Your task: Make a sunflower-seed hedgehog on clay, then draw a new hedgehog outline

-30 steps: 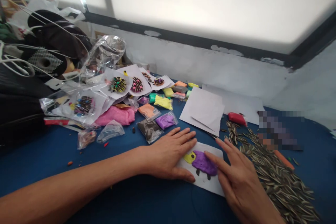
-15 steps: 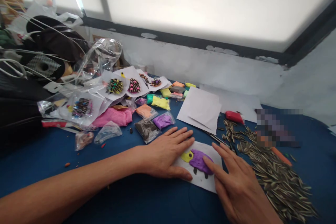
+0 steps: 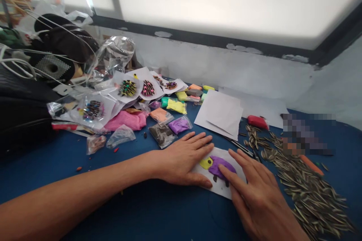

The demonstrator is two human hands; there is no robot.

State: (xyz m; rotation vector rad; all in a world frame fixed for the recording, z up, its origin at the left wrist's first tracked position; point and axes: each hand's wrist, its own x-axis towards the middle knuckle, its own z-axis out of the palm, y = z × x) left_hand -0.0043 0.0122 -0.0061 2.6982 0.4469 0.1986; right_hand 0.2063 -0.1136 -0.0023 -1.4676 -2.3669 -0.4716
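Observation:
A white sheet of paper (image 3: 219, 190) bears a flat clay animal with a purple clay body (image 3: 216, 163), a yellow clay head (image 3: 206, 162) with a dark dot, and small dark feet. My left hand (image 3: 185, 161) lies flat over the sheet's left side, fingers spread, thumb near its lower edge. From the right, my right hand (image 3: 254, 188) reaches over the sheet with fingers stretched out. Its index fingertip touches the purple clay. The rest of that hand hides the sheet's right part. Neither hand grasps anything.
Sunflower seeds (image 3: 316, 199) are heaped at right, near a red clay packet (image 3: 258, 122). Blank paper (image 3: 219, 113) and tweezers (image 3: 239, 145) lie behind the hands. Bagged clay, a pink bundle (image 3: 127, 120) and seed-studded pieces (image 3: 128, 88) fill the left back.
My right index fingertip has shifted slightly left along the purple clay, closer to the yellow head. My left hand stays flat on the paper. The whole view has moved a little.

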